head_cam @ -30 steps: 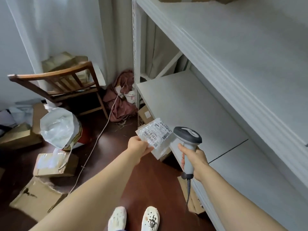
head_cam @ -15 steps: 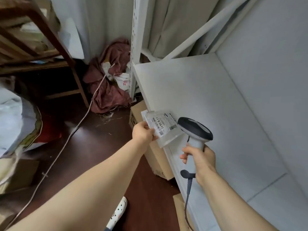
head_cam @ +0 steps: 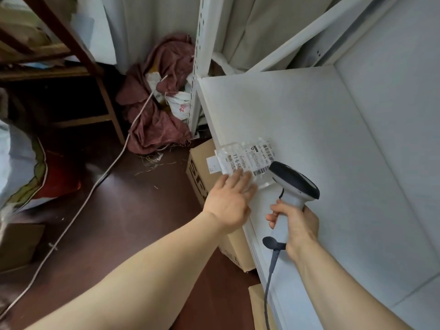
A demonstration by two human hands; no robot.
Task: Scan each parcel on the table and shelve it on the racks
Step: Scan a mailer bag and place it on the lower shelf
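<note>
On the rack shelf [head_cam: 309,120], parcel [head_cam: 247,156] lay flat. Left hand [head_cam: 229,203], pinching it half a second earlier, had opened, fingers straight against it. Right hand [head_cam: 298,225] gripped scanner [head_cam: 295,184]. This parcel judged shelved.

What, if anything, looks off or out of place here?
The clear parcel lies askew at the front edge of the shelf, its left end overhanging above a cardboard box; the left hand rests flat on it. A loose white cable trails across the floor.

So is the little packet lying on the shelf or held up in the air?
Lying on the shelf. The packet is flat, label up, and straight fingers of the left hand touch its near end.
</note>
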